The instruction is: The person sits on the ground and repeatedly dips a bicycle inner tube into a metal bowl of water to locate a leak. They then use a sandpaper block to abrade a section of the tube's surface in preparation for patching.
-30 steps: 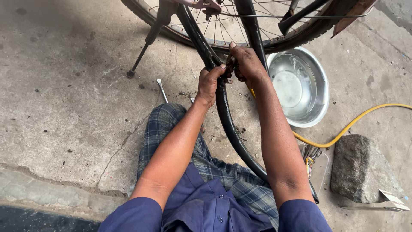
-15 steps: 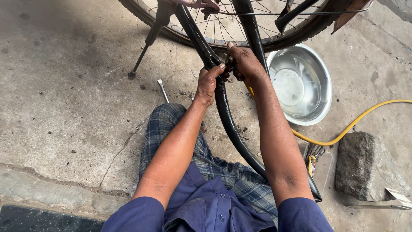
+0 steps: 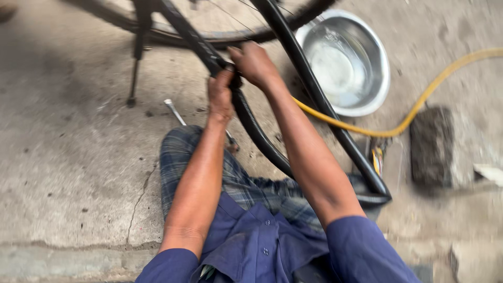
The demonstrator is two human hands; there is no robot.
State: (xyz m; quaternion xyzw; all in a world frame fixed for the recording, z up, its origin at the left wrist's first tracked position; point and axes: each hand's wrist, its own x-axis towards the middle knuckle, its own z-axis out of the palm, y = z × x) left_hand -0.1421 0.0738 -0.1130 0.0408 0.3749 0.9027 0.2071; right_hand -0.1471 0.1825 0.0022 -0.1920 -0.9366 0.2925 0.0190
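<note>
Left hand (image 3: 220,97) and right hand (image 3: 255,64) both clenched on the black rubber inner tube (image 3: 257,131), touching each other, grip point just below the black bicycle wheel with spokes (image 3: 209,23) at top of frame. Tube loops down from the hands over the person's lap, across the blue-grey checked cloth (image 3: 236,183), and back up on the right. Round silver metal basin holding water (image 3: 343,63) sits right of the hands, near the tube. Yellow hose (image 3: 414,112) curves below the basin. Dark rough stone block (image 3: 432,147) further right. Thin metal tool (image 3: 175,112) lies on grey concrete floor (image 3: 68,157), left of the forearm. Black kickstand (image 3: 136,63) upper left. Frame blurred.
</note>
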